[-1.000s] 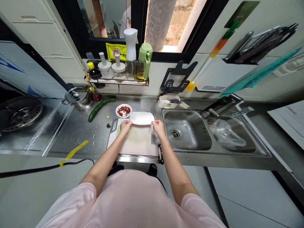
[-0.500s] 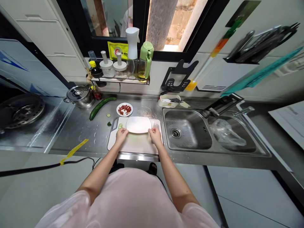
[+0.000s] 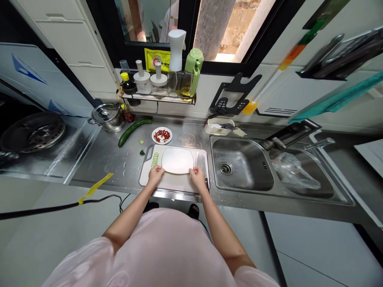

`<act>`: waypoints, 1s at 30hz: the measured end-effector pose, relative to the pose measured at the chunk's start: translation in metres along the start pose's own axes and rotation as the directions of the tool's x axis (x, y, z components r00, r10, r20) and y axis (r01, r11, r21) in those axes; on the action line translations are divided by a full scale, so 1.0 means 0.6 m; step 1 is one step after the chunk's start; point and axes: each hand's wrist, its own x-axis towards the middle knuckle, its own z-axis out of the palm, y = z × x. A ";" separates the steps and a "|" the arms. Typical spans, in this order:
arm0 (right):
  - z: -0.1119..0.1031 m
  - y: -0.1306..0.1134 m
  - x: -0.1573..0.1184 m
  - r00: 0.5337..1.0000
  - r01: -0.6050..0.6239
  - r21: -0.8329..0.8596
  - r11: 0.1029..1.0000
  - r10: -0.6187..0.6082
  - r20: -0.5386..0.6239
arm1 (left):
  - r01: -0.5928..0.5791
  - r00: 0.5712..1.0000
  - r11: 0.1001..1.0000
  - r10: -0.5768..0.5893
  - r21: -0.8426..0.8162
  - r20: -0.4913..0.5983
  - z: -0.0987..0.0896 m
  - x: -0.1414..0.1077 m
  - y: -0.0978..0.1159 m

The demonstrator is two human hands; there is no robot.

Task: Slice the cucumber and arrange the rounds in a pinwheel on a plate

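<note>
White plate (image 3: 177,161) lying flat on a white cutting board (image 3: 172,184), about mid-board. Left hand (image 3: 156,175) and right hand (image 3: 197,178) both at the plate's near rim, fingers curled and gripping it, neither hand spread open. Cucumber slices (image 3: 154,160) on the board just left of the plate; kitchen knife (image 3: 201,163) along the board's right side, near the right hand. Board rests on stainless counter (image 3: 101,167); whole cucumber (image 3: 133,131) and dish of chopped red chili (image 3: 162,135) beyond it, steel sink (image 3: 239,164) to the right
</note>
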 end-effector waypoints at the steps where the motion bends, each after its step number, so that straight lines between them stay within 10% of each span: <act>1: 0.000 0.001 -0.002 1.000 -0.006 -0.014 1.000 0.006 0.004 | 0.005 1.000 1.000 -0.005 -0.002 0.014 -0.001 -0.002 -0.002; 30: 0.003 0.002 -0.027 0.986 -0.072 -0.392 0.917 0.123 0.108 | -0.009 0.995 0.960 -0.018 0.280 0.093 -0.007 -0.006 -0.043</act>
